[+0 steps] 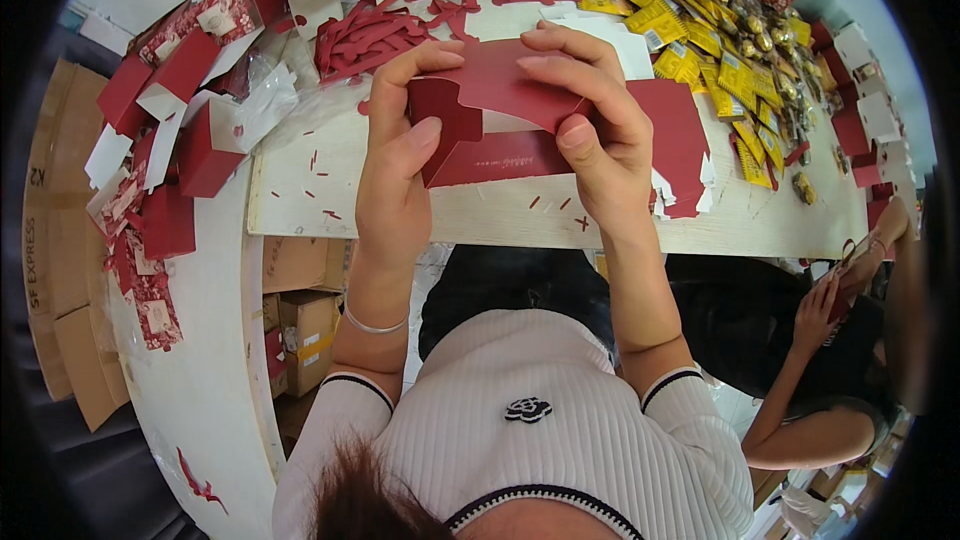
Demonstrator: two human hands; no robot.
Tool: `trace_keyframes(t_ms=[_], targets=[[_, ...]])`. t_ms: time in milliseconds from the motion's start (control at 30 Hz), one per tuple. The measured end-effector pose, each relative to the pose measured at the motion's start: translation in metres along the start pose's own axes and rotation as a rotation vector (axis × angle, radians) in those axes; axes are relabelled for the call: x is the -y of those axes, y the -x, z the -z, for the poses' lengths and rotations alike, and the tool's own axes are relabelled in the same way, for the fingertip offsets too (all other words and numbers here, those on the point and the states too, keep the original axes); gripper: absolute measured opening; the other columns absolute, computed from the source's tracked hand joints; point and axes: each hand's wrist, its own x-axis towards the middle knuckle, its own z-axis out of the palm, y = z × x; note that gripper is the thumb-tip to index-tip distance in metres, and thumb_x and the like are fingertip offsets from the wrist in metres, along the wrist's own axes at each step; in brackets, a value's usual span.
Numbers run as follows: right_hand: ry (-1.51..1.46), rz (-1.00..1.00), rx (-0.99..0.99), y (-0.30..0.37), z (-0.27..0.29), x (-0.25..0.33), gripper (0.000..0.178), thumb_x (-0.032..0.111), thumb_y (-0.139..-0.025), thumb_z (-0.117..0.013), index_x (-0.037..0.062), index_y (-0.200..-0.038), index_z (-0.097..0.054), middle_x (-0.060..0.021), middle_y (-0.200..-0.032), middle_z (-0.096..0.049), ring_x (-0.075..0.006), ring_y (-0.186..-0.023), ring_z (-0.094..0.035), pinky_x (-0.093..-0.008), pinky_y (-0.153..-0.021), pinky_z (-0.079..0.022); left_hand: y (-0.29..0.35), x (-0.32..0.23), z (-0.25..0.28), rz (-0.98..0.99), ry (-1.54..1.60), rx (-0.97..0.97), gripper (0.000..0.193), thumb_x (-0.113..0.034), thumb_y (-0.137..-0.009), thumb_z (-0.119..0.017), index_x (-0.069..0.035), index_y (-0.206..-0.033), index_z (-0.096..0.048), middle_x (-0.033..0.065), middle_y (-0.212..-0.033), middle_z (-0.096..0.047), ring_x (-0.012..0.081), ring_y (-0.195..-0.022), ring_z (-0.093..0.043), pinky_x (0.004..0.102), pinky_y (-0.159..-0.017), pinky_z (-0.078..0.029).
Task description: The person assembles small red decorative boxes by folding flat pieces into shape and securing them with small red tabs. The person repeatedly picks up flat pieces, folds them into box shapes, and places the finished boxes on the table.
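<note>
Between my two hands is a red cardboard box [505,155], partly folded, its middle open and its flaps bent up. My left hand [402,145] grips its left end, the thumb on the inner side flap and the fingers behind. On the right end, my right hand [610,125] pinches the card, thumb low and fingers curled over the top panel. Just beyond my right hand, a stack of flat red card blanks [672,140] lies on the white table [480,215].
Red ribbons [375,40] lie in a heap beyond my left hand. Red boxes [210,145] crowd the left side. Yellow packets [735,80] and gold-wrapped pieces [775,35] are piled at the far right. At the right edge another person's hand [818,310] holds a red item. Cardboard cartons [308,335] stand below the table.
</note>
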Motion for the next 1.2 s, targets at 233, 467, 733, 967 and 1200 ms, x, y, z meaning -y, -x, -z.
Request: trace_keyframes(t_ms=[233, 467, 733, 967, 1200], targets=[[-0.439, -0.158, -0.006, 0.001, 0.001, 0.006, 0.038, 0.005, -0.077, -0.05, 0.003, -0.114, -0.053, -0.0113, -0.117, -0.046, -0.0222, -0.116, -0.036, -0.0325, -0.097, -0.029, 0.0, -0.003, -0.013, -0.013, -0.107, -0.175, 0.032, 0.003, -0.081, -0.041, -0.003, -0.113, -0.042, 0.009, -0.117, -0.044, 0.0153, -0.106, -0.043, 0.0268, -0.094, -0.032], [-0.25, -0.037, -0.119, -0.002, -0.003, 0.001, 0.03, -0.011, -0.072, -0.044, 0.0009, -0.093, -0.061, -0.0103, -0.106, -0.054, -0.0214, -0.106, -0.045, -0.0306, -0.092, -0.033, -0.002, 0.007, -0.001, -0.197, -0.327, -0.045, 0.021, 0.001, -0.082, -0.043, -0.003, -0.099, -0.055, 0.0114, -0.116, -0.048, 0.0187, -0.109, -0.043, 0.0291, -0.093, -0.032], [-0.123, -0.003, -0.133, 0.003, -0.005, 0.006, 0.019, -0.004, -0.079, -0.046, 0.0014, -0.083, -0.064, -0.0112, -0.105, -0.054, -0.0204, -0.102, -0.047, -0.029, -0.089, -0.036, -0.008, 0.003, 0.016, -0.104, -0.036, 0.174, 0.017, 0.001, -0.073, -0.049, -0.005, -0.088, -0.054, 0.0144, -0.12, -0.044, 0.0209, -0.111, -0.041, 0.0305, -0.093, -0.031], [-0.01, -0.024, -0.199, -0.004, -0.015, 0.018, 0.02, -0.004, -0.073, -0.054, 0.0006, -0.092, -0.059, -0.0112, -0.102, -0.054, -0.0231, -0.099, -0.049, -0.0309, -0.088, -0.037, -0.005, 0.006, 0.006, -0.169, -0.206, 0.074, 0.03, 0.002, -0.072, -0.058, -0.004, -0.099, -0.048, 0.012, -0.118, -0.043, 0.0186, -0.111, -0.04, 0.0309, -0.093, -0.033], [0.287, 0.095, -0.108, -0.008, -0.011, 0.002, 0.032, -0.009, -0.066, -0.058, 0.0009, -0.096, -0.057, -0.0129, -0.099, -0.054, -0.0269, -0.096, -0.05, -0.0332, -0.086, -0.038, -0.007, 0.006, -0.005, -0.24, -0.457, -0.097, 0.032, 0.002, -0.074, -0.059, -0.003, -0.104, -0.049, 0.0104, -0.11, -0.049, 0.0192, -0.106, -0.045, 0.0301, -0.092, -0.035]])
